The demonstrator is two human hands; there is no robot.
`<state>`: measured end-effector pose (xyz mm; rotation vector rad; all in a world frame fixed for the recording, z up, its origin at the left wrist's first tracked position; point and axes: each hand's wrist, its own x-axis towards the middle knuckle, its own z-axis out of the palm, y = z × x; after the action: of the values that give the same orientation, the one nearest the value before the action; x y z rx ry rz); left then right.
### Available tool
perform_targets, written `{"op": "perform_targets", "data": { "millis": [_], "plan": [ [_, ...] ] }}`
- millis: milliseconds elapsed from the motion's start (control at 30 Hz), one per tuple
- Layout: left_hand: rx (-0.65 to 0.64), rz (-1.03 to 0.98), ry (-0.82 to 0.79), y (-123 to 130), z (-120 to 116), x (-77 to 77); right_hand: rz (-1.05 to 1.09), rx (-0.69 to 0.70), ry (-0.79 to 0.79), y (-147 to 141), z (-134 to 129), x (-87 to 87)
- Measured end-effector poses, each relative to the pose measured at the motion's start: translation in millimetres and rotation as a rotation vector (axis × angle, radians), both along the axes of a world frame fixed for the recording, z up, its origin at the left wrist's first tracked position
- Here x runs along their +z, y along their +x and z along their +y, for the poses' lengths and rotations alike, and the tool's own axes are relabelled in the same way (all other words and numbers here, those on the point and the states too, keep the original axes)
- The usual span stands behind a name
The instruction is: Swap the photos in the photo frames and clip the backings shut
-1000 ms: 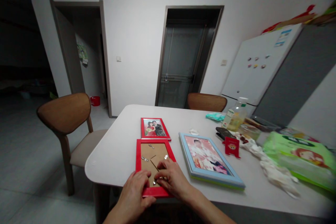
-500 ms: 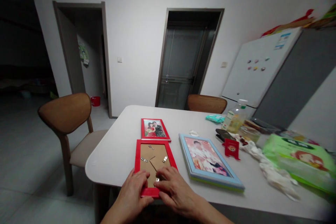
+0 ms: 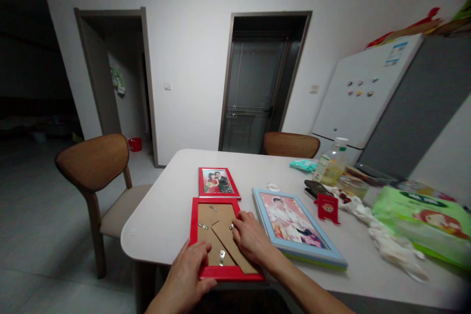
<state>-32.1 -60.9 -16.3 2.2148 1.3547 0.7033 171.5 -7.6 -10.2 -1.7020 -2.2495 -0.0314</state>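
Note:
A red picture frame (image 3: 195, 223) lies face down at the table's front edge, its brown backing board (image 3: 222, 212) upward. Several metal turn clips (image 3: 222, 257) are on the board, and a slanting cut marks its stand flap (image 3: 230, 246). My left hand (image 3: 191, 267) grips the frame's lower left corner, thumb at the near edge and fingers over the border. At the right border, my right hand (image 3: 253, 240) is closed with its fingertips at the right clip, which they partly cover. Just beyond lies a second red frame (image 3: 200, 184), with a couple's photo facing up.
Right of my hands, a light blue picture frame (image 3: 294, 245) rests on the white table (image 3: 158, 225). Farther right are a red card (image 3: 327, 208), a phone (image 3: 315, 188), a bottle (image 3: 331, 162), crumpled tissues (image 3: 393, 245) and a green tissue pack (image 3: 427, 221). A chair (image 3: 93, 162) stands at left.
My right hand has moved from the bottom clip up and right to the right clip. The bottom clip now shows uncovered. My left hand stays at the lower left corner.

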Motion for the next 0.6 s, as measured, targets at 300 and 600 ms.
{"op": "perform_targets", "data": {
  "millis": [300, 600],
  "plan": [
    [0.006, -0.042, -0.021, -1, -2, 1.1, -0.018, 0.025, 0.004, -1, -1, -1.7],
    [-0.027, -0.038, -0.016, -2, -3, 2.1, 0.073, 0.258, -0.009, -47, 4, 0.4]
  ]
}}
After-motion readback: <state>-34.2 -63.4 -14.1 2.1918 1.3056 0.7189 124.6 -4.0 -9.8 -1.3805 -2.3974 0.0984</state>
